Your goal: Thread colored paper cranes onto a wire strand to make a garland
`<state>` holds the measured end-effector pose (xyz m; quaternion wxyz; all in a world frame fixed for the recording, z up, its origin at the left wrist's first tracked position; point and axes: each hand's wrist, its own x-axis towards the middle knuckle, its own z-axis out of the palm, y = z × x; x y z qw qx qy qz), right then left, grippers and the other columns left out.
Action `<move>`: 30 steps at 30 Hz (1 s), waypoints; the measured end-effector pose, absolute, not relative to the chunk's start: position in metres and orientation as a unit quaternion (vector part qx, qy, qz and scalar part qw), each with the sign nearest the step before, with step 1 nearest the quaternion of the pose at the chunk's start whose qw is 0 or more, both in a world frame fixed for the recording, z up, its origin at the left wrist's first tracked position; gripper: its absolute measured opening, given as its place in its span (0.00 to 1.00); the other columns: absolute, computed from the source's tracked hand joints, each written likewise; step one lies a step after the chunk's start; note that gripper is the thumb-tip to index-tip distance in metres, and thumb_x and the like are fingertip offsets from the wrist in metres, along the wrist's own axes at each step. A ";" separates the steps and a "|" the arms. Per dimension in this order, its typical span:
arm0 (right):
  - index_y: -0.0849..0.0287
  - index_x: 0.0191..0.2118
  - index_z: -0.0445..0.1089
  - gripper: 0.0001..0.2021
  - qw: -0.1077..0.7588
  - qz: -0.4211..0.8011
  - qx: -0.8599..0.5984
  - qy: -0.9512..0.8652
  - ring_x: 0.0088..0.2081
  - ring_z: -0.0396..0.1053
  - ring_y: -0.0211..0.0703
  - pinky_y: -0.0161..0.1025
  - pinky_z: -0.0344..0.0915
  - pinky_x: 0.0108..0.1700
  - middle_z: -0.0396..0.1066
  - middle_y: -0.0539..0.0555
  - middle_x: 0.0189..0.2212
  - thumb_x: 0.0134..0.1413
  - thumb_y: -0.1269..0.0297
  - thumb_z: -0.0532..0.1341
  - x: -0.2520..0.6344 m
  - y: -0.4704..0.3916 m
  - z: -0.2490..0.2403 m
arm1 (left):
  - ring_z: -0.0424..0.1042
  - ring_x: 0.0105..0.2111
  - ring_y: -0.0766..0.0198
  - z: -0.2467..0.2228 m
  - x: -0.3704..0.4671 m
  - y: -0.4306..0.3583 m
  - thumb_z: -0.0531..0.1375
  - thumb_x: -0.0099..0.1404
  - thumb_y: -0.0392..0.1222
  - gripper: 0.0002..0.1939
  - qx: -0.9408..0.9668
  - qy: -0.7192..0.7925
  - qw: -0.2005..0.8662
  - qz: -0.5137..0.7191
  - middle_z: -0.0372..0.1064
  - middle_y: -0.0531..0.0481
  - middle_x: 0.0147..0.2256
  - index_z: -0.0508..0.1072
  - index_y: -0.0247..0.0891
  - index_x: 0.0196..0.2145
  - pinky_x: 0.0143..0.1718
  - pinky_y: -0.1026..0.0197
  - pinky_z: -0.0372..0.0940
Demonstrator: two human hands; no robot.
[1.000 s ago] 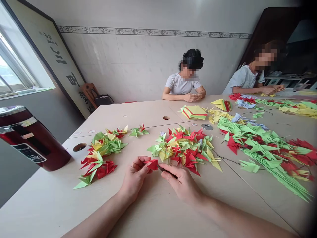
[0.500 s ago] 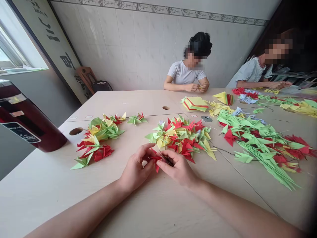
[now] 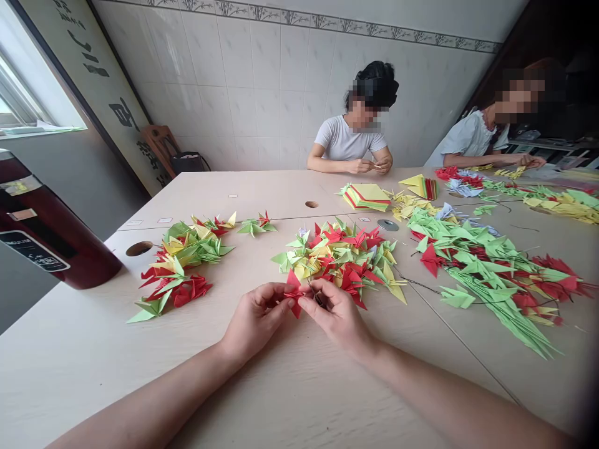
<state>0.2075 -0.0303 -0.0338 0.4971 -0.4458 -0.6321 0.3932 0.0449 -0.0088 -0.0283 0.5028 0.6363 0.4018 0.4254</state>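
My left hand point(image 3: 255, 319) pinches a red folded paper crane point(image 3: 293, 305) at its left side. On the other side, the thumb and fingers of my right hand point(image 3: 340, 317) also grip the crane. Tucked in the right fingers is a thin dark tool point(image 3: 319, 298), mostly hidden by them, so its kind is unclear. One red point of the crane stands up and another hangs down between the hands. Just beyond my fingers lies a heap of red, green and yellow paper cranes point(image 3: 334, 252).
More cranes point(image 3: 187, 249) lie to the left, near a dark red flask point(image 3: 51, 224). Strung green and red cranes point(image 3: 486, 268) cover the right side. A stack of folded paper point(image 3: 367, 196) sits farther back. Two people point(image 3: 350, 140) work across the table point(image 3: 243, 399).
My fingers have turned the red crane, so its points now spread up and down more plainly. The view has shifted slightly.
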 end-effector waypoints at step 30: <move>0.58 0.42 0.65 0.12 0.528 0.299 -0.441 -0.661 0.28 0.63 0.36 0.33 0.64 0.31 0.65 0.49 0.27 0.50 0.64 0.61 0.205 -0.034 -0.035 | 0.69 0.31 0.64 -0.028 0.043 -0.006 0.57 0.59 0.42 0.10 0.658 0.402 0.479 0.420 0.70 0.48 0.31 0.69 0.35 0.37 0.33 0.62 0.65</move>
